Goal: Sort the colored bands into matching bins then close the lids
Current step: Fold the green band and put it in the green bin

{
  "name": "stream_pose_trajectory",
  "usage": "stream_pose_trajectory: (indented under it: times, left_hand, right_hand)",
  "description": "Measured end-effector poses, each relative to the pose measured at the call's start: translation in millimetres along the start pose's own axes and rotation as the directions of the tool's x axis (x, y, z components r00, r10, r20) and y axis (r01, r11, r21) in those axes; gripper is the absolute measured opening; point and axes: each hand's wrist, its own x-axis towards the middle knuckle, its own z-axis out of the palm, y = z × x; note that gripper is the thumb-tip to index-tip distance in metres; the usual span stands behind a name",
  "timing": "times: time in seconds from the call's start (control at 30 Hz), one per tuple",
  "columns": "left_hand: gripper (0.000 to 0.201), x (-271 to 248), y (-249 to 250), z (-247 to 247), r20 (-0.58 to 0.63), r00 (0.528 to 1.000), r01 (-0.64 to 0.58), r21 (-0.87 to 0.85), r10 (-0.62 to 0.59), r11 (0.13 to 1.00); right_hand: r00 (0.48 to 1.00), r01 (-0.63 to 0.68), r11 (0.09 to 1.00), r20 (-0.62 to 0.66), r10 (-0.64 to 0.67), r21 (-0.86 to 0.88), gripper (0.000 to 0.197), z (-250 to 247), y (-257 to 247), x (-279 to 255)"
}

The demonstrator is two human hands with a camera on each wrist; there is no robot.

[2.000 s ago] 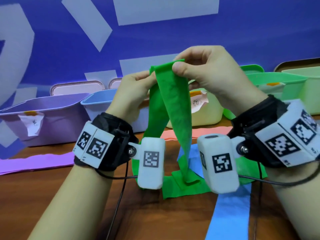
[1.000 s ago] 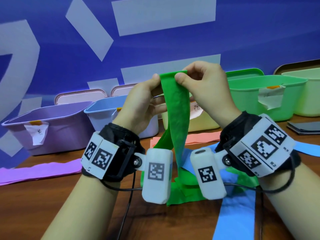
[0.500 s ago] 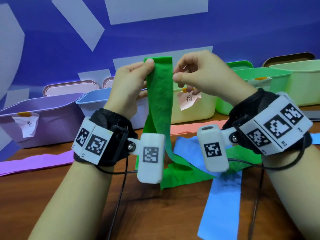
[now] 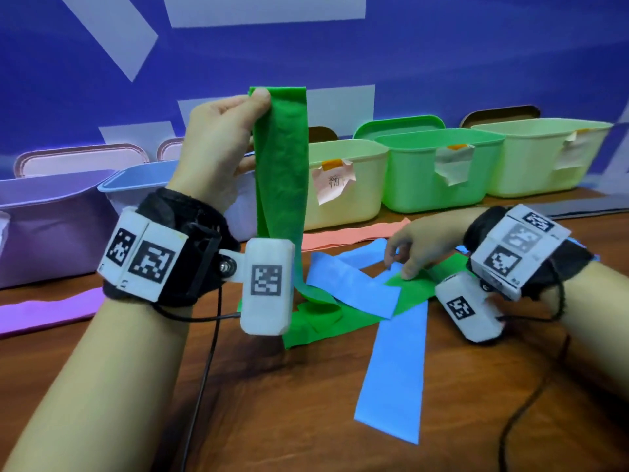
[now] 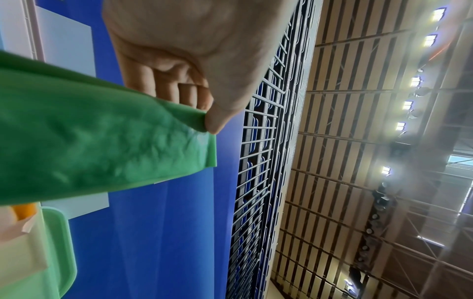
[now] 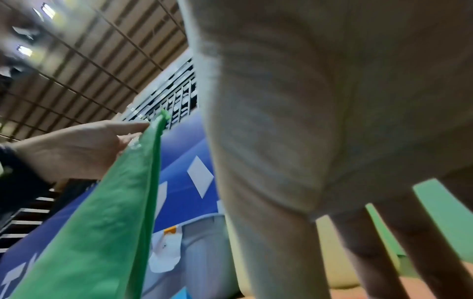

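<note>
At frame centre, the left hand pinches a green band aloft; the right hand, fingers spread, touches its tail on the brown table. Open bins line a blue wall.

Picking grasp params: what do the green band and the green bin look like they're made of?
Green band: thin, matte, probably rubbery latex-like sheet; it hangs limp from the left hand with a finely dimpled surface. Green bin: rigid moulded plastic, smooth with a slight sheen, rolled rim.
</note>
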Motion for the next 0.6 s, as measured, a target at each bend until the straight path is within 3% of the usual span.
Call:
stream_pose_trajectory:
  times: [0.13,0.27,0.4,0.5,0.57,0.6]
  left_hand:
    - [0.024,-0.6,-0.1,1.3,0.016,1.0,-0.001,0.004,0.001,1.0]
    - [0.024,-1.3,0.4,1.4,0.03,1.0,0.002,0.004,-0.002,1.0]
    - [0.024,-1.2,1.4,1.5,0.035,0.999,0.005,0.001,-0.005,1.0]
    - [0.024,-1.3,1.6,0.3,0.031,1.0,0.002,-0.002,-0.002,1.0]
    - [0.024,-1.6,2.7,-0.1,0.035,0.999,-0.002,-0.001,0.002,1.0]
    - [0.024,-2.0,3.4,-0.1,0.037,0.999,-0.006,-0.001,0.006,1.0]
  right_hand:
    - [0.999,-0.028,0.999,0.021,0.028,0.023,0.035,1.7,0.4,-1.0]
    - [0.99,-0.138,0.982,0.02,0.141,-0.133,0.063,-1.3,-4.1,-6.5]
    - [0.976,-0.217,0.953,-0.039,0.214,-0.21,0.073,-8.2,-7.0,-15.9]
    - [0.981,-0.18,0.973,-0.104,0.165,-0.148,0.055,-13.9,-9.1,-19.0]
    - [0.953,-0.078,0.996,-0.297,0.065,-0.032,0.029,-16.7,-7.6,-16.4]
    - [0.91,-0.034,0.999,-0.413,0.031,0.001,0.017,-18.8,-7.1,-15.2]
